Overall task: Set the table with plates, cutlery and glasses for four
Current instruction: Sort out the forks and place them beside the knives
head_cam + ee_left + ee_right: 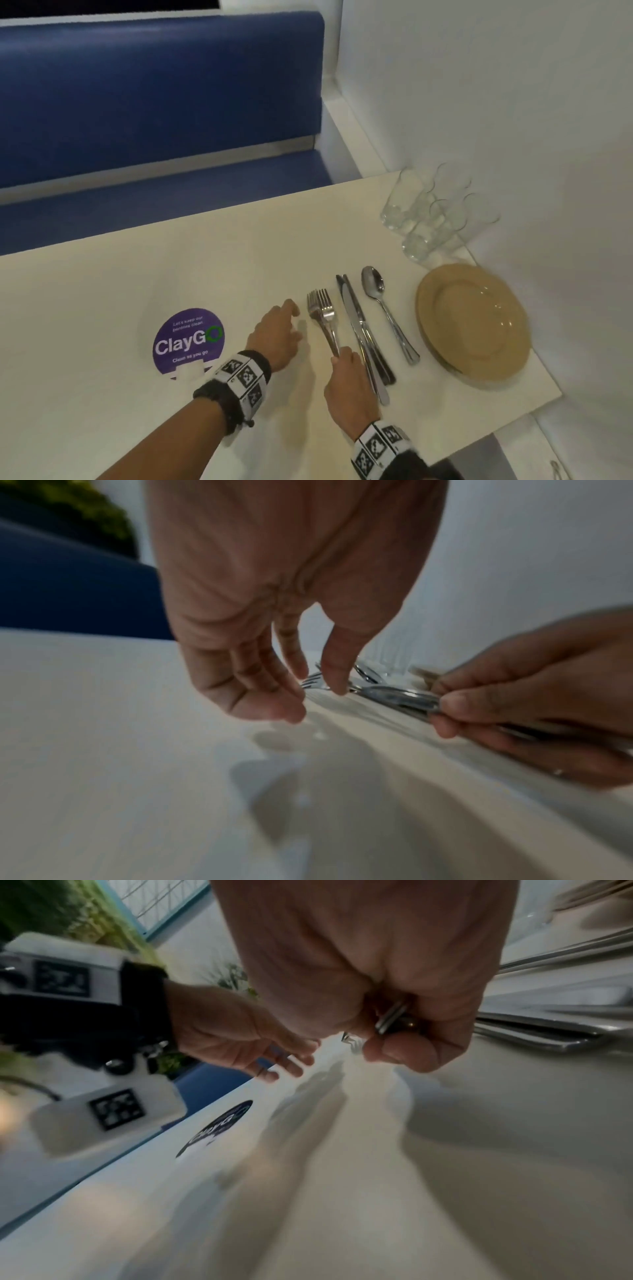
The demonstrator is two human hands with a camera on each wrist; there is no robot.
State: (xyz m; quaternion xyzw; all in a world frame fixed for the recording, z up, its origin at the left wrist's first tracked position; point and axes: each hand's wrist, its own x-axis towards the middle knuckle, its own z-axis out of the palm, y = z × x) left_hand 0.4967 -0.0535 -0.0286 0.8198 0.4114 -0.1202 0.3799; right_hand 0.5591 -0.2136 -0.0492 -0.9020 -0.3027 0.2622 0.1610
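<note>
My right hand pinches the handle ends of the stacked shiny steel forks, thumb and fingers curled round them, tines pointing away, likely to lift the bundle for dealing out. My left hand hovers just left of the forks, fingers loosely spread, holding nothing. Right of the forks lie steel table knives, steel spoons, stacked tan round plates; clear glass tumblers stand beyond, unsorted.

On the table, I take the forks as my mark. My right hand grips their handles at the near end; my left hand hovers just left of them. Right of the forks lie the knives, then the spoons, then the plates. The glasses stand behind, far right. The sticker lies well left.
</note>
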